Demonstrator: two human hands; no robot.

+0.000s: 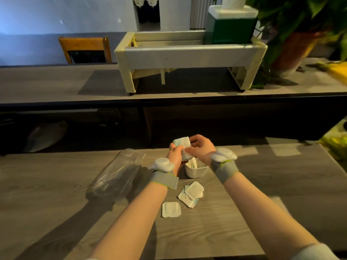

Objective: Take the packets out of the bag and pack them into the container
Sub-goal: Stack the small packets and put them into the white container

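Note:
My left hand [175,153] and my right hand [201,147] together grip a small stack of white packets [183,145] just above a white container [196,171] on the table. Some packets stand upright inside the container, partly hidden by my hands. A clear plastic bag [116,173] lies flat to the left of the container. Loose white packets rest on the table nearer to me: a small overlapping pile [191,194] and a single one [171,209].
The wooden table [272,184] ends just beyond my hands. Across a dark gap stands a second table [56,85] with a cream shelf stand [187,53], a green and white box [231,25] and a potted plant [296,49]. A wooden chair [84,49] sits behind.

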